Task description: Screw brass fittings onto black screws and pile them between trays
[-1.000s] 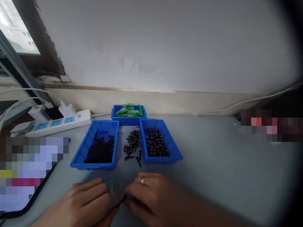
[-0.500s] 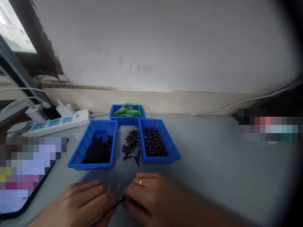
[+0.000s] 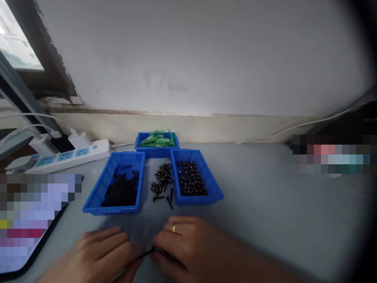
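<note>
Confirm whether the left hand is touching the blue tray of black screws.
Apart. The head view shows a strip of grey tabletop between the left hand and the near rim of the blue tray.
</note>
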A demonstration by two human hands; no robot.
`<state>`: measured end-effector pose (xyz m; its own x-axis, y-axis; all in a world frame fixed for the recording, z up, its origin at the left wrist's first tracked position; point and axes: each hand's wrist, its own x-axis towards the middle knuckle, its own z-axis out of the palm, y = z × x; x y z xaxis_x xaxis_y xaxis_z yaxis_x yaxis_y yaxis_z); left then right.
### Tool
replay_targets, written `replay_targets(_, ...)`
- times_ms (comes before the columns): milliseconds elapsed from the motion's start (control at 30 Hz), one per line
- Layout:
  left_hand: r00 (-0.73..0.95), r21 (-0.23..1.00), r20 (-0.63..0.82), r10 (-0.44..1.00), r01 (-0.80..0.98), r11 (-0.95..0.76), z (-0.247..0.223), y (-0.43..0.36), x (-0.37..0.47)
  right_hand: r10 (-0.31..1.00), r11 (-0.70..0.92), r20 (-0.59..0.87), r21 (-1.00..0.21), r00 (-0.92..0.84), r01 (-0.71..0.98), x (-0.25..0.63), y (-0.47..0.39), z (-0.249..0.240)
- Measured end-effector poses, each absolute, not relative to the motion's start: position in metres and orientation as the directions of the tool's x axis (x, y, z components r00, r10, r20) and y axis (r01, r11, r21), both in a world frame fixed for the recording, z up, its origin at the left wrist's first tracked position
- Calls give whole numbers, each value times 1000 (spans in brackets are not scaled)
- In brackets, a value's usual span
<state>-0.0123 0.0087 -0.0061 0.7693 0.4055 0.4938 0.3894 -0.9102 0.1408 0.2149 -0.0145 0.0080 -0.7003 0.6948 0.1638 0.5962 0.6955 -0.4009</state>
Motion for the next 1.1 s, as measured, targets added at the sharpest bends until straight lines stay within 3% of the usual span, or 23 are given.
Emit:
replay_targets(200,761,212,423,492,445,-870,-9,8,-15,713,674,179,-442,-678,592,217,-14,9)
replay_targets(333,809,222,349,473,419,-880,-4,8,-10,709,669,212,-505,-673,546,216,-15,8)
replay_targets(433,802,236,385,458,394,-888,-4,8,-6,681,692,245,-522,-690,498,215,-15,6)
replay_targets(600,732,248,449,512,448,-859,-14,3,-8,647,731,266,-485,-715,481,213,-17,3)
replay_targets(867,739,252,427,521,456,-854,-17,3,-14,661,747,277,-330,-698,577,215,-16,4)
replay_targets(1100,797,275,318,514,442,-854,-8,9,-11,746,655,183,-380,-641,653,216,-17,9)
